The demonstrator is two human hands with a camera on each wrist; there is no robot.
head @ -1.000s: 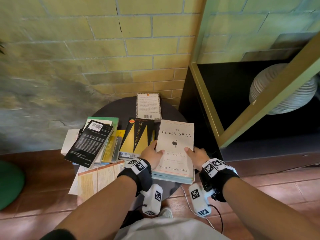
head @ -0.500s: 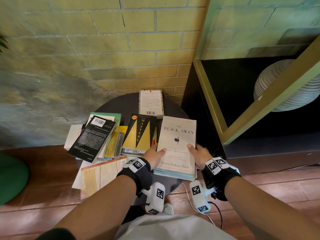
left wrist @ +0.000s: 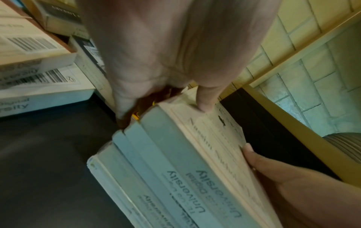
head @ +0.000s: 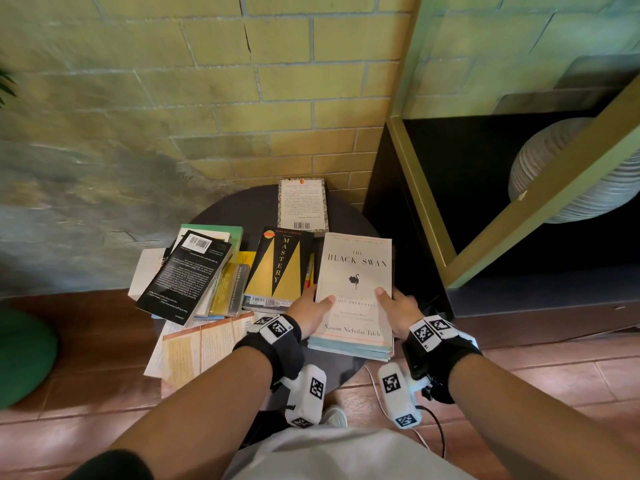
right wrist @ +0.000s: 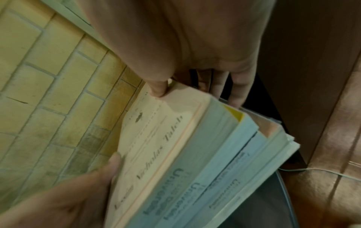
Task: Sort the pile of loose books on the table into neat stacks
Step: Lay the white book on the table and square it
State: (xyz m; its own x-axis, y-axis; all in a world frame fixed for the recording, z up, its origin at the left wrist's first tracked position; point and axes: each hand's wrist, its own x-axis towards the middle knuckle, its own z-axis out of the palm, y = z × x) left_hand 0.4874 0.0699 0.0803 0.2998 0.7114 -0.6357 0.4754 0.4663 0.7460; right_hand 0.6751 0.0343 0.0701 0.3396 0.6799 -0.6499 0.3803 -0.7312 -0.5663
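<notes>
A stack of books [head: 353,344] topped by the cream "Black Swan" [head: 356,268] sits at the front right of the round dark table [head: 242,209]. My left hand [head: 310,311] grips the stack's left side, thumb on the cover [left wrist: 205,101]. On the opposite side my right hand [head: 396,308] grips it the same way, thumb on top [right wrist: 158,89], fingers [right wrist: 236,91] down the edge. Left of the stack lie "Mastery" [head: 280,268], a black paperback [head: 187,275] on a loose pile, and a beige book [head: 201,344] overhanging the table's front.
One pale book [head: 303,204] lies face down at the table's back by the brick wall [head: 242,98]. A dark cabinet [head: 433,202] with a ribbed vase [head: 571,174] stands close on the right. A green cushion [head: 20,355] lies on the wooden floor at the left.
Both hands keep their hold on the sides of the stack, which stays in place. Only the head view has shifted slightly.
</notes>
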